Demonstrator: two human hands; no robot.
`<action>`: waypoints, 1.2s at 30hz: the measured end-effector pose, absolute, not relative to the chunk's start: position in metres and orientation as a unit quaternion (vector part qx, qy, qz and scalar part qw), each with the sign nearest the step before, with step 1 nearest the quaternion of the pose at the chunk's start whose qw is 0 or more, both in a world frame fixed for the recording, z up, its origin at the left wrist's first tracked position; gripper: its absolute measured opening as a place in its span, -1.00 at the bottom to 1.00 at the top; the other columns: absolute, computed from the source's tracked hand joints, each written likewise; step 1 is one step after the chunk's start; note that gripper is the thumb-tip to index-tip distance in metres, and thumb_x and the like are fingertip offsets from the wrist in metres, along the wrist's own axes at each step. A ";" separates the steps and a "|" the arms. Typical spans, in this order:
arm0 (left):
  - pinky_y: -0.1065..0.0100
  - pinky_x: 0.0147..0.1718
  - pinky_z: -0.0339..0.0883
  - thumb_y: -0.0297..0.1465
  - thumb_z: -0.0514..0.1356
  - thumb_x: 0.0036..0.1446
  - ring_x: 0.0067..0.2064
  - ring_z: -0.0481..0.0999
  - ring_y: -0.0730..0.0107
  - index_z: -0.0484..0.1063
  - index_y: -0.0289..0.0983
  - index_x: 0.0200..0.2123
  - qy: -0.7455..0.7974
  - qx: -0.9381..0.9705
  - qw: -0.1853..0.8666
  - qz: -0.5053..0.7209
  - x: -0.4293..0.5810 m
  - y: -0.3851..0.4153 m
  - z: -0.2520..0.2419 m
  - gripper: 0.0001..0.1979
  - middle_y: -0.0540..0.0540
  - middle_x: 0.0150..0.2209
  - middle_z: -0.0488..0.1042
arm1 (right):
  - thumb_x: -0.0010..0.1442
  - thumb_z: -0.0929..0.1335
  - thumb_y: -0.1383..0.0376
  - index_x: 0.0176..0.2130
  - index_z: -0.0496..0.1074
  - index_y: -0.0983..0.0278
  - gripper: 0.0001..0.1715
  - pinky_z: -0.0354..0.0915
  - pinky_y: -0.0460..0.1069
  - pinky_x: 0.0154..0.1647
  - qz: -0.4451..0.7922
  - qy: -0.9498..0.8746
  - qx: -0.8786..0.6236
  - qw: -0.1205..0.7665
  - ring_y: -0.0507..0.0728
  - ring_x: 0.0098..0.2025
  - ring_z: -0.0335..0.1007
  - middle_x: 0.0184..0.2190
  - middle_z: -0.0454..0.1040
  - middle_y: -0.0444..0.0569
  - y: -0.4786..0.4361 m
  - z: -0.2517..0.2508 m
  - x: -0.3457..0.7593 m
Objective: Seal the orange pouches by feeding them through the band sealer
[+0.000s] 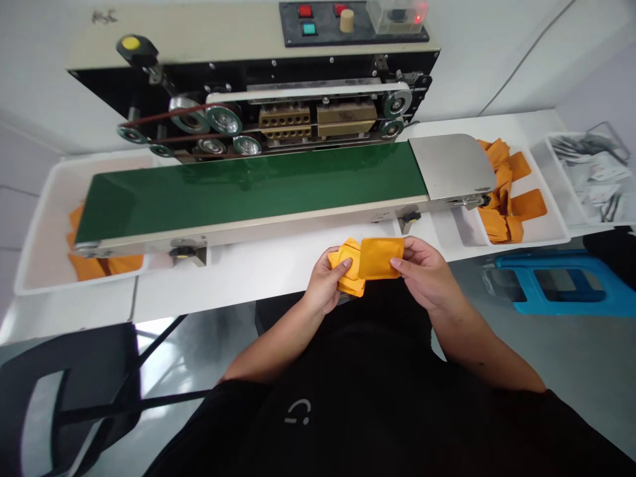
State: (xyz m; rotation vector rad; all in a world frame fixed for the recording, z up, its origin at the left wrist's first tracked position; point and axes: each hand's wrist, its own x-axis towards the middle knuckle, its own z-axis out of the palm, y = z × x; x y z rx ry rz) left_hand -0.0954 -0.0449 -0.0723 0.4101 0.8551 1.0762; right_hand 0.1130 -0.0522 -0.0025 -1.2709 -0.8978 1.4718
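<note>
My left hand (325, 281) is closed round a small stack of orange sachets (352, 286), its thumb pressed on top. Between the thumb and fingers of my right hand (427, 271) is a single flat orange sachet (377, 258), held just right of the stack and overlapping its edge. Both hands are in front of my body, at the near edge of the white table (278, 255). Beyond them runs the green conveyor belt (258, 185) of a band sealing machine (209, 40), with nothing lying on the belt.
A white bin (546, 218) with orange sachets stands at the belt's right end, another white bin (37, 245) at its left. Farther right is a box of grey-white packets (596, 172). A blue stool (571, 308) and a black chair (74, 371) flank me.
</note>
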 end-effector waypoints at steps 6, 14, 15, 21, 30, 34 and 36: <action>0.15 -0.12 0.66 -0.15 0.66 0.02 -0.17 0.75 0.17 0.42 -0.19 0.02 0.392 0.185 0.763 0.480 -0.101 -0.044 -0.072 -0.35 -0.10 -0.10 0.69 | -0.01 0.70 0.25 0.23 0.53 0.01 -0.15 0.48 -0.04 -0.43 0.569 -0.359 -0.537 0.509 0.09 -0.32 0.56 -0.04 0.66 -0.06 -0.019 0.038 0.137; 0.15 -0.25 0.65 -0.11 0.62 0.10 -0.27 0.78 0.10 0.37 -0.21 0.06 0.382 0.213 0.771 0.463 -0.106 -0.040 -0.070 -0.34 -0.15 -0.12 0.72 | 0.37 0.42 0.58 -0.16 0.43 0.28 -0.78 0.34 -0.14 -0.47 0.478 -0.328 -0.593 0.559 -0.08 -0.51 0.39 -0.35 0.57 -0.05 0.091 0.077 0.185; 0.16 -0.25 0.65 -0.11 0.62 0.10 -0.26 0.78 0.09 0.37 -0.21 0.06 0.383 0.214 0.770 0.463 -0.106 -0.040 -0.070 -0.35 -0.16 -0.12 0.72 | 0.41 0.38 0.61 -0.18 0.40 0.28 -0.75 0.35 -0.15 -0.44 0.467 -0.324 -0.611 0.551 -0.10 -0.50 0.38 -0.36 0.56 -0.07 0.104 0.081 0.186; 0.12 -0.25 0.67 -0.11 0.61 0.12 -0.25 0.80 0.05 0.37 -0.21 0.05 0.379 0.208 0.773 0.465 -0.103 -0.038 -0.067 -0.36 -0.17 -0.12 0.72 | 0.51 0.30 0.63 -0.22 0.27 0.29 -0.68 0.33 -0.17 -0.38 0.429 -0.296 -0.685 0.509 -0.14 -0.45 0.40 -0.33 0.50 -0.11 0.149 0.091 0.171; 0.13 -0.24 0.67 -0.10 0.61 0.11 -0.26 0.80 0.06 0.38 -0.22 0.03 0.389 0.209 0.766 0.467 -0.106 -0.037 -0.067 -0.37 -0.17 -0.14 0.72 | 0.53 0.32 0.57 -0.14 0.30 0.33 -0.80 0.28 -0.19 -0.40 0.455 -0.327 -0.691 0.457 -0.19 -0.52 0.34 -0.35 0.42 -0.20 0.168 0.086 0.144; 0.13 -0.21 0.68 -0.11 0.62 0.10 -0.25 0.79 0.09 0.37 -0.21 0.04 0.392 0.208 0.762 0.471 -0.105 -0.038 -0.066 -0.36 -0.15 -0.13 0.72 | 0.53 0.36 0.48 -0.04 0.37 0.34 -0.92 0.36 -0.17 -0.38 0.460 -0.337 -0.687 0.451 -0.15 -0.52 0.39 -0.32 0.47 -0.20 0.173 0.083 0.140; 0.13 -0.20 0.68 -0.11 0.62 0.09 -0.24 0.79 0.09 0.37 -0.21 0.03 0.391 0.207 0.761 0.475 -0.104 -0.039 -0.065 -0.35 -0.15 -0.12 0.72 | 0.51 0.40 0.43 0.00 0.40 0.30 -0.90 0.36 -0.16 -0.42 0.451 -0.353 -0.678 0.461 -0.13 -0.52 0.39 -0.28 0.51 -0.16 0.165 0.079 0.145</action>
